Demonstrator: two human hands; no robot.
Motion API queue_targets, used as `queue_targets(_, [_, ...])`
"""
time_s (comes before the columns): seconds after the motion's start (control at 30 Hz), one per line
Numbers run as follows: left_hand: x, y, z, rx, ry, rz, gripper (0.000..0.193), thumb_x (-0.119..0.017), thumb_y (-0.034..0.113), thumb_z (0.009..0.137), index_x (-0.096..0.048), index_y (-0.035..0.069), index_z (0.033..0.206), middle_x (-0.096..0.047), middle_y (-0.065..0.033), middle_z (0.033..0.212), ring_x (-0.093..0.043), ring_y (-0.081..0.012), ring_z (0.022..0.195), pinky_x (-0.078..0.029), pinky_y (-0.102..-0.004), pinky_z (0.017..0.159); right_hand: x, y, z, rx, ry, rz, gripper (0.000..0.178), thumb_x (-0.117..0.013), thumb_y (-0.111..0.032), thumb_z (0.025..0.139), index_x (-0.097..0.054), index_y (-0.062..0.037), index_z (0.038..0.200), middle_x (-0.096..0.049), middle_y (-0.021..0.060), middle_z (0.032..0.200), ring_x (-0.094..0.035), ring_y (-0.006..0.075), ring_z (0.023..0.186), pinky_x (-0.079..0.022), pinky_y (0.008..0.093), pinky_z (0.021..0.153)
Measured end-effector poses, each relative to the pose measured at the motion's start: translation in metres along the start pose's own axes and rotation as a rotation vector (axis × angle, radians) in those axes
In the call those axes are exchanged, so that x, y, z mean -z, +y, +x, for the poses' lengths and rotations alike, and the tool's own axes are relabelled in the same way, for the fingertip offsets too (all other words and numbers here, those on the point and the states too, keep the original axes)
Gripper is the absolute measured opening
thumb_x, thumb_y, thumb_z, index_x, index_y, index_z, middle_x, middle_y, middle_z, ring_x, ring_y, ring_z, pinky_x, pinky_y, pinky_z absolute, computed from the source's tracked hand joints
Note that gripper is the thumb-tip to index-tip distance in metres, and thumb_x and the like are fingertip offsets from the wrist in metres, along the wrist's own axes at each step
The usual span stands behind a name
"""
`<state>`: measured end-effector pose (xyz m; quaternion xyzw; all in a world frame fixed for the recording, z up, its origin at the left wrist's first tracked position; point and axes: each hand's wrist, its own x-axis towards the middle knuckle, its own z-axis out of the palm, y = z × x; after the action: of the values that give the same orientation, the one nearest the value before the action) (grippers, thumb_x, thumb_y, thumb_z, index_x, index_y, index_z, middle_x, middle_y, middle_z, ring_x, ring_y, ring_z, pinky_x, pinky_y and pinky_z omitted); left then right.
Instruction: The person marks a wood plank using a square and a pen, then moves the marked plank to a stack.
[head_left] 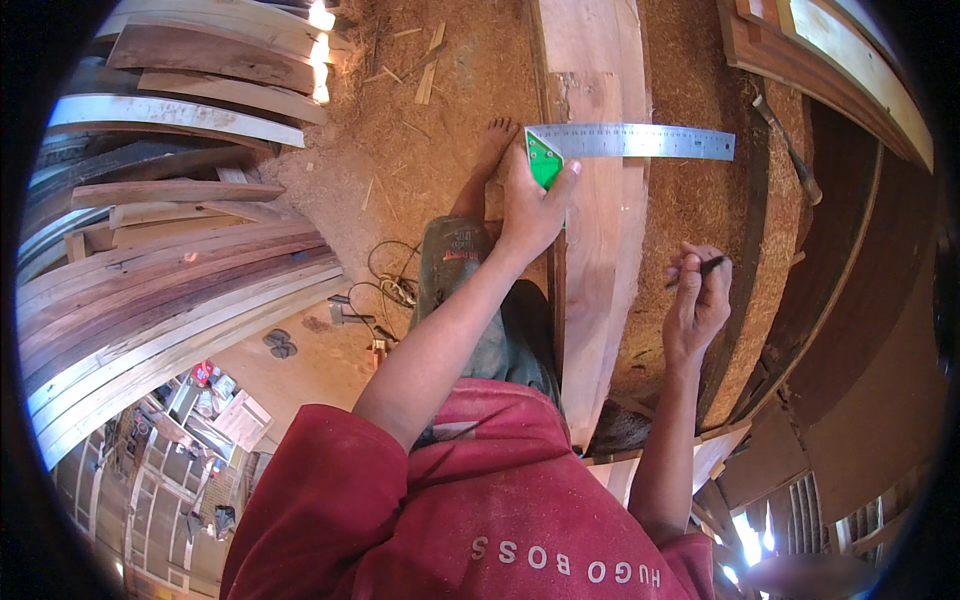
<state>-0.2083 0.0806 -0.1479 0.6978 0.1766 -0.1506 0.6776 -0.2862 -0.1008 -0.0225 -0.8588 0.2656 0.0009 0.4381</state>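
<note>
My left hand (534, 205) is closed around the green handle of a try square (650, 141). Its steel ruled blade lies across a long pale wooden board (592, 290) and sticks out past the board's right edge. The handle sits at the board's left edge, with my thumb on its lower part. To the right of the board, my right hand (696, 305) is raised with a thin dark pencil-like stick (712, 264) pinched between thumb and fingers. The stick is apart from both board and square.
Long planks (170, 275) are stacked on the left. A hammer-like tool with a wooden handle (795, 160) rests on a sawdust-covered beam (765, 260) at right. More boards (840, 70) lie at the far right. A cord (395, 290) and slippers (280, 344) are on the dusty floor.
</note>
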Motion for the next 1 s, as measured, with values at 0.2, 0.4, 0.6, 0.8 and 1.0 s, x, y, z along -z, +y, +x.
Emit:
queue_targets(0.2, [0.0,0.0,0.0,0.007,0.002,-0.017,0.034,-0.073,0.018,0.095,-0.051,-0.001,0.113,-0.064,-0.0092,0.099,-0.061,-0.0157,0.09,-0.051,-0.0336,0.081,-0.009,-0.006,0.036,0.041,0.107,0.023,0.031,-0.052,-0.025,0.11,-0.071,-0.0007,0.106,-0.062,0.0029,0.088,-0.057,0.0092,0.08,-0.047,0.0242,0.074])
queue_targets(0.4, [-0.005,-0.004,0.001,-0.033,0.016,-0.049,0.033,-0.072,0.017,0.096,-0.051,0.0,0.114,-0.064,-0.009,0.1,-0.061,-0.0159,0.092,-0.051,-0.0341,0.083,-0.049,-0.02,0.091,0.07,0.03,0.193,0.029,-0.059,-0.027,0.107,-0.073,-0.0016,0.108,-0.067,0.0013,0.085,-0.058,0.0073,0.079,-0.046,0.0222,0.073])
queue_targets(0.6, [-0.003,0.001,0.001,-0.053,0.032,-0.008,0.033,-0.072,0.02,0.096,-0.051,0.0,0.111,-0.065,-0.0113,0.096,-0.062,-0.0183,0.089,-0.051,-0.0372,0.081,-0.078,-0.042,0.11,0.034,-0.072,0.224,0.032,-0.064,-0.031,0.104,-0.071,0.0001,0.105,-0.07,0.0038,0.083,-0.062,0.0098,0.081,-0.049,0.0267,0.074])
queue_targets(0.8, [-0.002,0.005,0.001,-0.054,0.039,-0.017,0.033,-0.072,0.022,0.096,-0.051,0.001,0.109,-0.064,-0.0096,0.091,-0.062,-0.0178,0.084,-0.05,-0.0358,0.075,-0.082,-0.035,0.114,0.08,-0.104,0.17,0.03,-0.064,-0.031,0.104,-0.072,-0.0015,0.103,-0.069,0.0026,0.079,-0.061,0.0093,0.076,-0.049,0.0268,0.068])
queue_targets(1.0, [-0.003,-0.004,0.001,-0.069,0.033,-0.006,0.036,-0.074,0.024,0.095,-0.051,0.001,0.11,-0.063,-0.0095,0.09,-0.061,-0.0177,0.083,-0.05,-0.036,0.074,-0.092,-0.036,0.117,0.074,-0.132,0.218,0.029,-0.066,-0.029,0.103,-0.073,-0.0011,0.104,-0.071,0.0043,0.079,-0.063,0.0102,0.072,-0.05,0.0269,0.067])
